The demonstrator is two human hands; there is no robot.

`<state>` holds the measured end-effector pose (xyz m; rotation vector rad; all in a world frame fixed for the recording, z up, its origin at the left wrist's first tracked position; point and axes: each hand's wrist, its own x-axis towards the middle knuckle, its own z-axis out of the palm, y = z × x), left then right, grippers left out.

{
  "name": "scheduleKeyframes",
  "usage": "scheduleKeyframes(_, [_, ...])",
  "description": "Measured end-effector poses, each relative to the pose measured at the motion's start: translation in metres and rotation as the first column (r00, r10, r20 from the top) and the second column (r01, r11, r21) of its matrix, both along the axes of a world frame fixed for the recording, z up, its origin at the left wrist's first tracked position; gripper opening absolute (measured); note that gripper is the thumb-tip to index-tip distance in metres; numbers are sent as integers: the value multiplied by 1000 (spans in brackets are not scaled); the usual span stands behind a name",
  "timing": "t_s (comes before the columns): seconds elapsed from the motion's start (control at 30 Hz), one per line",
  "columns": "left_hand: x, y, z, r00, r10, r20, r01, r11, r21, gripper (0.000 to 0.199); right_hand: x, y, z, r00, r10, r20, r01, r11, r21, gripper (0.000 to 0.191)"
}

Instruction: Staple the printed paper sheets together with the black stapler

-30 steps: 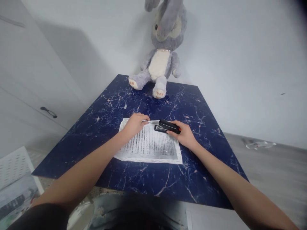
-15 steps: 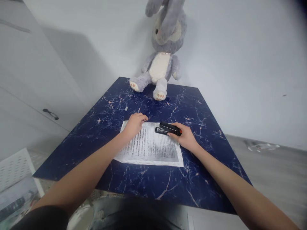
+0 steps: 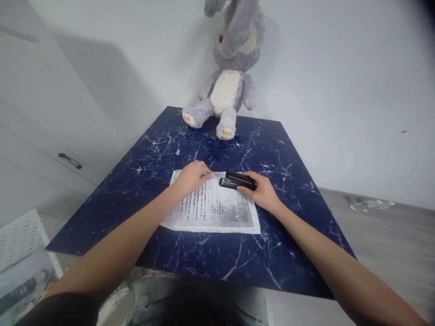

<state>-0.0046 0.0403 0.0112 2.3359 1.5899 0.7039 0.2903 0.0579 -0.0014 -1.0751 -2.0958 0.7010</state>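
Printed sheets of paper [image 3: 217, 208] lie stacked and flat on the dark blue marbled table [image 3: 210, 258], their edges slightly uneven. My right hand [image 3: 263, 192] is wrapped around the rear of a black stapler [image 3: 239, 179], which points left over the paper's far right part. The stapler's jaws are apart at the front. Over the far left part of the sheets rests my left hand [image 3: 193, 176], thumb and fingers closed together at the paper's far edge, with a sliver of paper seemingly between them.
A big grey plush rabbit [image 3: 226, 90] sits at the table's far end against the wall. A small pale scrap [image 3: 178, 152] lies beyond my left hand. To the left are a cabinet door with a dark handle [image 3: 70, 160] and a white perforated rack [image 3: 23, 240].
My left hand has shifted slightly right along the paper's far edge, its thumb now lower. The stapler and my right hand stay almost still over the sheets.
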Motion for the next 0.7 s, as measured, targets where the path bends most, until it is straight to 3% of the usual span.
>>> scheduleKeyframes(0.27, [7, -2, 1, 996, 13, -88, -17, 999, -50, 14, 1, 0, -1, 1000, 4, 2, -4, 1000, 11, 35])
scheduleKeyframes(0.47, [9, -6, 7, 983, -47, -177, 44, 999, -19, 20, 1, 1, -2, 1000, 1, 7, -1, 1000, 3, 36])
scheduleKeyframes(0.7, [5, -7, 7, 992, 1, -125, -7, 999, -51, 18, 1, 0, 0, 1000, 6, 14, -6, 1000, 6, 35])
